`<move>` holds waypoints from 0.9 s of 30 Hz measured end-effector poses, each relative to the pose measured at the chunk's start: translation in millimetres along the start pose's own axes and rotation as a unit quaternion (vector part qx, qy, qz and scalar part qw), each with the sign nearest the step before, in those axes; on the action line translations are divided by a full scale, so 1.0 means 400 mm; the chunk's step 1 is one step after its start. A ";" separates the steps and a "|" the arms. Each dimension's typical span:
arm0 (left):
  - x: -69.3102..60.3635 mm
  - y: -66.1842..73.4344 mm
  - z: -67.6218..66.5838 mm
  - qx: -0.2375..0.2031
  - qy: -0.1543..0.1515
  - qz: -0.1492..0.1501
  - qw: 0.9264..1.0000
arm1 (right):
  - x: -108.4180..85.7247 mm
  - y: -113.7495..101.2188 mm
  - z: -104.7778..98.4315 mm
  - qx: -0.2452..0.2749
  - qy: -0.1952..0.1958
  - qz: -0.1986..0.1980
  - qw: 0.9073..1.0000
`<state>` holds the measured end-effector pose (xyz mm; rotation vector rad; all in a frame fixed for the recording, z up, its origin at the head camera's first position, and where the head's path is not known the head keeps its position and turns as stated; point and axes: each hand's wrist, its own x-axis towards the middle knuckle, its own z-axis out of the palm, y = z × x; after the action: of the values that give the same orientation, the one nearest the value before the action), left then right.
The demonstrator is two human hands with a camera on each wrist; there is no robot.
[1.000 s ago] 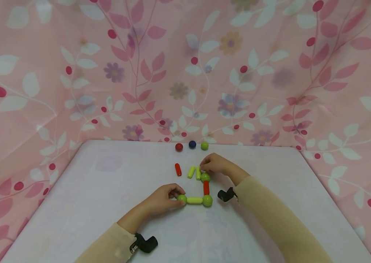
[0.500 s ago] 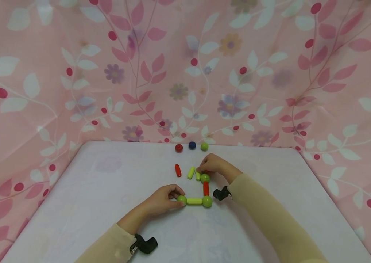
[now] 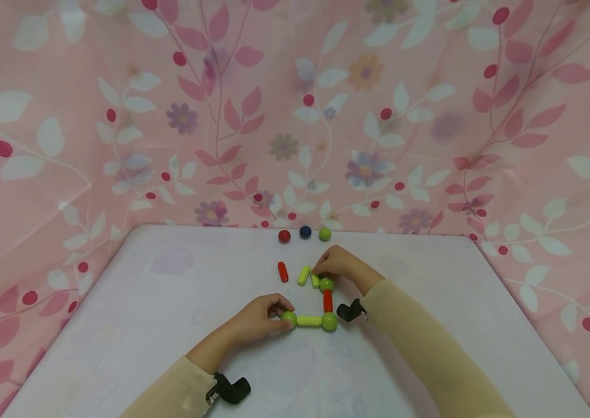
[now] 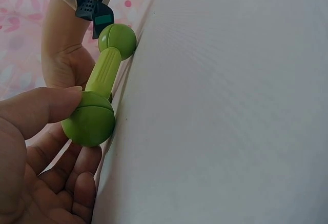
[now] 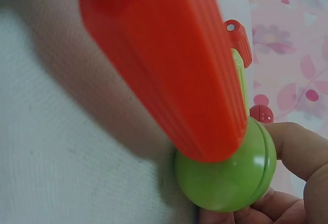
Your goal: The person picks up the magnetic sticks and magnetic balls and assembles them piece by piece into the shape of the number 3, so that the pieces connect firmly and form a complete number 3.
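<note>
Grip, left hand (image 3: 255, 319): pinches the left green ball (image 4: 88, 125) at one end of the L-shaped assembly (image 3: 309, 321). Right hand (image 3: 344, 263): fingers curled about the far green ball (image 5: 230, 183), presumably to steady the opposite end; contact with the adjacent lime rod (image 3: 315, 283) cannot be confirmed. Position: assembly lies inward of the far edge of the table (image 3: 117, 302), between the side edges. Balls: glossy, seamed spheres. Red rod (image 3: 328, 301): faceted, ribbed, apparently plastic.

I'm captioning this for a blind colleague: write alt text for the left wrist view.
The left hand pinches a green ball, which a yellow-green rod joins to a second green ball. Behind them is the right hand; a white table fills the picture's right, with a pink floral backdrop at upper left.
</note>
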<state>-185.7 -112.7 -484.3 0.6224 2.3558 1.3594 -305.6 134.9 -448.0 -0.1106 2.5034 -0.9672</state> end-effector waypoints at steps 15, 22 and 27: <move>0.001 0.003 0.000 -0.001 0.002 -0.011 1.000 | 0.006 0.023 0.007 0.083 0.009 -0.005 0.996; 0.002 0.004 0.000 -0.008 0.002 -0.013 1.000 | 0.003 0.015 0.005 0.067 -0.001 -0.029 0.997; 0.001 0.004 -0.002 -0.005 0.002 -0.011 1.000 | -0.002 0.020 0.004 0.063 -0.010 -0.040 0.997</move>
<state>-186.2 -112.4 -482.5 0.5903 2.3509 1.3632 -303.4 139.9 -453.9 -0.1804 2.4279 -1.1467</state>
